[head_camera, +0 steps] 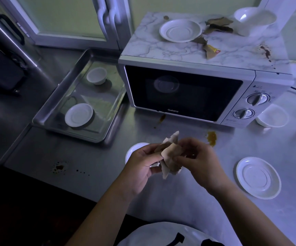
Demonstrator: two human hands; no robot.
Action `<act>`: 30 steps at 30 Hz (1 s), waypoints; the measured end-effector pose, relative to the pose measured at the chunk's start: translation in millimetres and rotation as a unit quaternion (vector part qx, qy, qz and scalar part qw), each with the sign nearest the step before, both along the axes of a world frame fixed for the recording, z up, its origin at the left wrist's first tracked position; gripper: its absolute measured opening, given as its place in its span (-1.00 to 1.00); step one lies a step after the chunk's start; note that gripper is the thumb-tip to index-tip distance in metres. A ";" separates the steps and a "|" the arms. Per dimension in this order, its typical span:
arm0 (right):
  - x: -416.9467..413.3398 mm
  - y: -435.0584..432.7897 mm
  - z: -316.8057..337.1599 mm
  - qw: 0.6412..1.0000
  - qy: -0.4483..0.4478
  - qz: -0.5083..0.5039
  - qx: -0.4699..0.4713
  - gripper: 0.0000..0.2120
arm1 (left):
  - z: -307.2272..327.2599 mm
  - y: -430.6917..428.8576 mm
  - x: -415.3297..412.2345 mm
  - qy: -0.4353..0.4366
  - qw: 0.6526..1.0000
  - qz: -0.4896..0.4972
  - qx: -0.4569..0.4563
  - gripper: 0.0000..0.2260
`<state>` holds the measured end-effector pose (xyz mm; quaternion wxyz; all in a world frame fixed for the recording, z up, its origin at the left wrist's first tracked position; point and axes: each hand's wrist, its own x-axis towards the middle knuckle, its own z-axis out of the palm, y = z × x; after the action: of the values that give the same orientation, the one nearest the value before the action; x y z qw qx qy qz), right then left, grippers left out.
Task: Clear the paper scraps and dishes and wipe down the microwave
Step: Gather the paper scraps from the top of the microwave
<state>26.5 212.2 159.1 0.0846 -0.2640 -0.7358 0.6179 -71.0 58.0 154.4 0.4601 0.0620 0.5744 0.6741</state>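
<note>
Both hands grasp one crumpled paper scrap (170, 157) above the near counter (188, 201): left hand (142, 166) pinching its left edge, right hand (200, 162) clenched on its right side. Near right lies a white saucer (258, 177). Farther left, a metal tray (111, 126) holds a saucer and a small cup (96, 75). Farther right stands the microwave (188, 91), door closed. On its stained top rest a plate (180, 30) and brown paper scraps (214, 27).
</note>
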 end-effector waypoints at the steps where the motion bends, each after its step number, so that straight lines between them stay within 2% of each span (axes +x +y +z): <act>1: -0.2 -0.3 -0.4 1.000 -0.008 -0.007 -0.001 -0.66 | -0.3 -0.5 -0.4 -0.005 1.000 0.000 0.002 -0.78; 3: 0.1 2.8 -0.4 0.999 -0.032 -0.005 -0.028 -0.62 | 1.2 -1.0 -0.6 -0.021 1.000 0.001 0.010 -0.75; 4: 0.5 4.9 0.2 0.997 -0.037 0.002 -0.071 -0.62 | 2.1 -0.6 -0.4 -0.029 0.999 0.000 0.014 -0.77; 7: 3.2 7.4 2.7 0.984 -0.024 0.041 -0.171 -0.74 | 3.3 1.4 0.1 -0.045 0.999 0.000 0.016 -0.84; 9: 4.1 6.9 3.6 0.984 -0.023 0.041 -0.172 -0.77 | 3.1 2.3 -1.5 -0.051 0.999 -0.009 0.018 -0.80; 12: 2.2 8.8 6.1 0.986 -0.024 0.030 -0.164 -0.78 | 1.7 4.3 -2.4 0.008 1.000 -0.029 0.002 -0.82; 16: -4.8 11.3 10.6 0.989 -0.030 0.041 -0.141 -0.80 | -3.0 10.3 -3.8 0.046 0.998 0.032 -0.015 -0.79; 21: -20.6 42.4 34.6 0.998 0.015 0.017 -0.052 -0.81 | 12.1 24.8 -24.5 0.039 0.992 0.118 -0.005 -0.82; 24: -41.5 84.2 63.4 0.994 0.075 -0.059 0.048 -0.85 | 23.7 31.1 -38.8 0.060 0.989 0.134 -0.005 -0.80; 26: -64.0 118.3 81.7 0.979 0.091 -0.107 0.147 -0.87 | 28.6 36.9 -45.2 0.062 0.988 0.141 -0.003 -0.78; 28: -92.2 150.6 92.5 0.962 0.069 -0.131 0.231 -0.85 | 31.7 43.7 -47.8 0.064 0.987 0.150 -0.006 -0.79; 30: -122.5 177.8 94.3 0.945 0.019 -0.143 0.293 -0.68 | 34.2 49.3 -46.8 0.062 0.984 0.165 0.002 -0.78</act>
<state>-96.1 389.9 253.4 0.2601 -0.3179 -0.8372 0.3610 -117.9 107.4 188.6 0.3063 0.0090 0.6027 0.7368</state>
